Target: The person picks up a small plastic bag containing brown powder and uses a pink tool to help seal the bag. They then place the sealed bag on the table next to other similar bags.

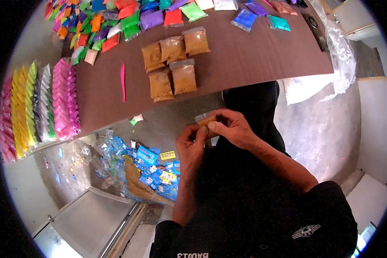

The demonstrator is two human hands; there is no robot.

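Between my left hand (191, 139) and my right hand (232, 127) is a small clear bag of brown material (207, 121), held over my lap just off the table edge. Fingers and thumbs of both hands close on the bag near its top. On the table in front of me several filled brown bags (184, 82) lie in two rows, some stacked on others. To their left rests a slim pink tool (123, 82), whose exact kind I cannot make out.
Many small coloured bags (152, 19) heap at the table's (245, 56) far left. Rows of folded coloured packets (64, 99) line the left end. A dark flat device (315, 32) and plastic sheeting (339, 51) are at right. Blue packaging (148, 159) and a broom (133, 176) lie below.
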